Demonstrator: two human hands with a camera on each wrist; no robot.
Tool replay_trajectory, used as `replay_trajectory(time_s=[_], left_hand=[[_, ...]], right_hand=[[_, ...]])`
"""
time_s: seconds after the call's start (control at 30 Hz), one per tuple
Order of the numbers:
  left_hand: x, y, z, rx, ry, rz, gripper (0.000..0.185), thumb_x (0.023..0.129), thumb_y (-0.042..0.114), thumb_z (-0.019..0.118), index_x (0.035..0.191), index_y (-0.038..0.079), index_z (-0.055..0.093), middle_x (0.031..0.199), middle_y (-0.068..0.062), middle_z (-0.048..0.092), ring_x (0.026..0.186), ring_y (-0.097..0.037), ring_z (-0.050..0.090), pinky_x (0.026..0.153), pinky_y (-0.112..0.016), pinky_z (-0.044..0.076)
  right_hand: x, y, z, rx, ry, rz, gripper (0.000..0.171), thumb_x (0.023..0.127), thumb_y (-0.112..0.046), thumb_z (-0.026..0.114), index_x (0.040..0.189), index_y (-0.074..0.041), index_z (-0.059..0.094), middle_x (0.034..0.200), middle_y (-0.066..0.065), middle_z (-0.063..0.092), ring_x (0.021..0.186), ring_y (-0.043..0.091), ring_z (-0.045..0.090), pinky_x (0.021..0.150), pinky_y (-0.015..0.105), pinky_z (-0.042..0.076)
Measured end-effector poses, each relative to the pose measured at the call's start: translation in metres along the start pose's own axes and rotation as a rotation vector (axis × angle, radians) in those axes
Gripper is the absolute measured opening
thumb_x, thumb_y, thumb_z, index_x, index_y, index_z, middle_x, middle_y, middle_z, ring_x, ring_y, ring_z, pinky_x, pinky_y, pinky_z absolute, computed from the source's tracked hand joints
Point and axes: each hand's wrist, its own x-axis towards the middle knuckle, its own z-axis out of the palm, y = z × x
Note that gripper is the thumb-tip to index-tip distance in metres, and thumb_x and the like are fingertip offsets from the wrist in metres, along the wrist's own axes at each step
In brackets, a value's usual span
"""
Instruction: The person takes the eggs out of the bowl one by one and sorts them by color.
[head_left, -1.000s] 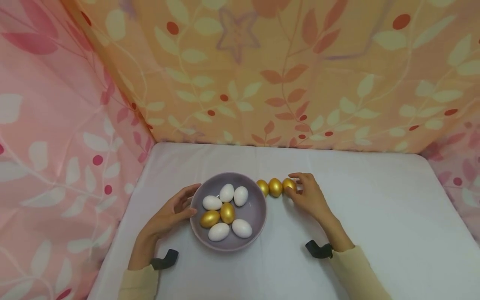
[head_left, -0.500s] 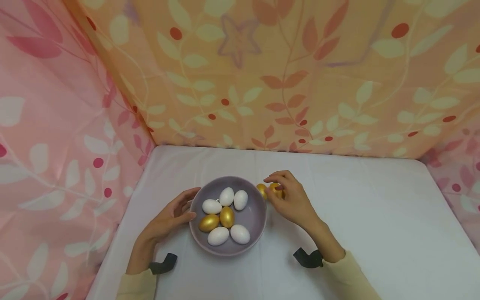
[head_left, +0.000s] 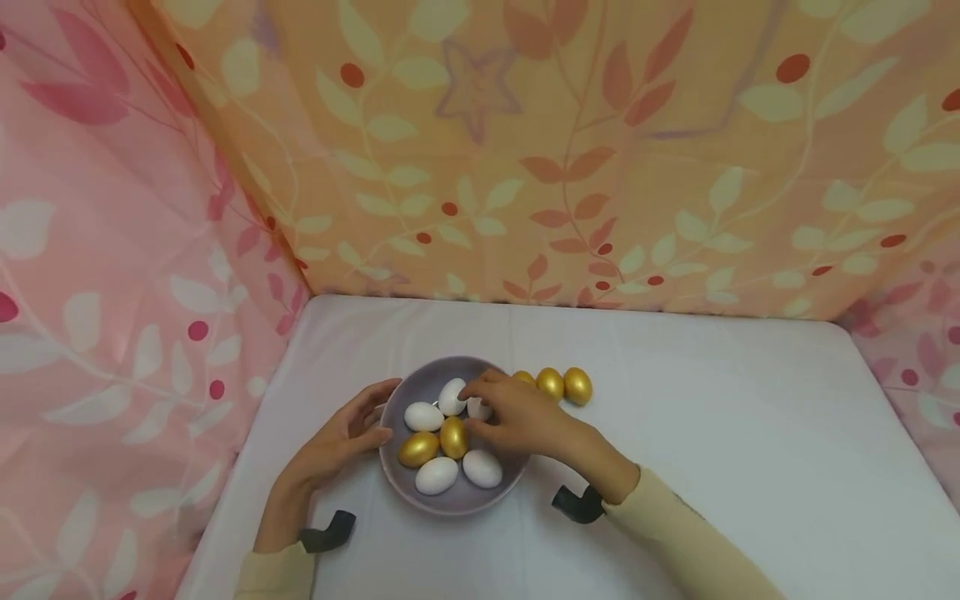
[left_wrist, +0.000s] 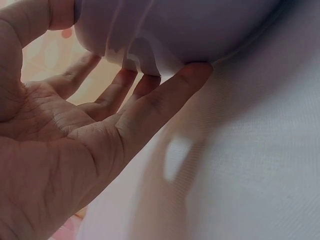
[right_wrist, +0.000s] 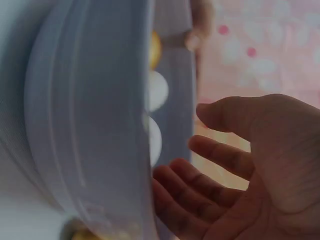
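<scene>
left hand [head_left: 341, 433]: fingers relaxed, steadying bowl [head_left: 502, 487] rim
right hand [head_left: 517, 417]: over bowl, fingers loosely apart, holding nothing
table [head_left: 750, 467]: three gold eggs [head_left: 551, 383] in row beside bowl

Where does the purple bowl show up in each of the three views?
Head: purple bowl, lower centre on the white cloth, eggs inside.
Left wrist: its underside fills the top, touched by the left hand.
Right wrist: its rim and wall fill the left half.
Shared landmark: the bowl's rim.
</scene>
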Motion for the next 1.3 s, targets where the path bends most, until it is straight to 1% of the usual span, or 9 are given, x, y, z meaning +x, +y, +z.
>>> replay_trajectory(time_s=[0.1,0.2,0.3,0.47,0.7,0.87,1.0,1.17,1.3], left_hand=[[0.000,-0.002,0.001,-0.008,0.011,0.006,0.069,0.102,0.003,0.064,0.163,0.018,0.037,0.166,-0.017,0.040,0.140,0.001,0.052,0.108,-0.017,0.048],[0.000,-0.004,0.001,-0.016,0.011,0.022,0.068,0.101,0.002,0.064,0.163,0.016,0.037,0.165,-0.019,0.039,0.140,0.001,0.053,0.109,-0.017,0.047],[0.000,-0.005,0.001,-0.015,0.006,0.028,0.068,0.102,0.002,0.063,0.163,0.015,0.036,0.165,-0.019,0.039,0.141,0.000,0.053,0.109,-0.017,0.047],[-0.001,-0.007,0.001,-0.015,0.001,0.030,0.068,0.102,0.003,0.063,0.163,0.014,0.036,0.166,-0.020,0.038,0.141,0.001,0.052,0.110,-0.016,0.046],[0.003,-0.008,0.001,-0.002,-0.005,0.046,0.067,0.103,0.004,0.063,0.163,0.017,0.036,0.165,-0.018,0.039,0.143,0.001,0.051,0.110,-0.016,0.045],[-0.003,-0.008,0.002,0.016,0.000,0.029,0.067,0.103,0.003,0.062,0.163,0.018,0.036,0.165,-0.018,0.039,0.142,0.003,0.050,0.109,-0.015,0.045],[-0.008,-0.006,0.001,0.015,-0.005,0.024,0.067,0.104,0.001,0.060,0.164,0.016,0.034,0.165,-0.020,0.038,0.142,0.003,0.051,0.108,-0.017,0.047],[-0.004,-0.004,0.000,0.021,-0.008,0.031,0.067,0.104,0.003,0.060,0.164,0.018,0.035,0.165,-0.019,0.039,0.142,0.001,0.051,0.108,-0.016,0.046],[-0.003,-0.006,0.000,0.025,-0.020,0.028,0.067,0.104,0.003,0.060,0.164,0.018,0.034,0.166,-0.019,0.038,0.142,0.004,0.049,0.109,-0.015,0.045]], right_hand=[[0.007,-0.004,0.005,-0.027,-0.077,-0.003,0.033,0.100,-0.025,0.070,0.129,-0.008,0.072,0.123,0.010,0.071,0.102,0.017,0.065,0.088,0.031,0.054],[0.013,-0.007,0.008,-0.068,-0.127,-0.005,0.030,0.101,-0.025,0.068,0.127,-0.011,0.072,0.112,0.006,0.070,0.091,0.013,0.058,0.080,0.027,0.049],[0.016,-0.010,0.008,-0.096,-0.157,0.000,0.028,0.100,-0.025,0.069,0.124,-0.012,0.072,0.103,0.006,0.067,0.084,0.013,0.053,0.073,0.025,0.044],[0.019,-0.014,0.007,-0.112,-0.197,0.011,0.027,0.100,-0.023,0.070,0.124,-0.010,0.073,0.100,0.003,0.062,0.084,0.013,0.052,0.074,0.025,0.042],[0.023,-0.018,0.011,-0.154,-0.218,0.012,0.022,0.097,-0.022,0.073,0.117,-0.011,0.072,0.090,-0.002,0.056,0.076,0.012,0.050,0.070,0.024,0.039],[0.026,-0.024,0.019,-0.177,-0.239,0.016,0.021,0.095,-0.020,0.076,0.113,-0.011,0.071,0.090,-0.002,0.056,0.075,0.011,0.050,0.068,0.025,0.040],[0.029,-0.029,0.026,-0.214,-0.263,0.016,0.022,0.093,-0.020,0.077,0.113,-0.015,0.071,0.095,-0.003,0.058,0.076,0.009,0.051,0.069,0.023,0.042],[0.034,-0.032,0.029,-0.229,-0.258,0.027,0.025,0.091,-0.014,0.076,0.116,-0.014,0.070,0.101,-0.001,0.060,0.076,0.009,0.053,0.070,0.022,0.045],[0.034,-0.035,0.033,-0.181,-0.265,0.058,0.031,0.086,-0.008,0.078,0.116,-0.014,0.071,0.102,-0.003,0.059,0.076,0.009,0.053,0.068,0.021,0.046]])
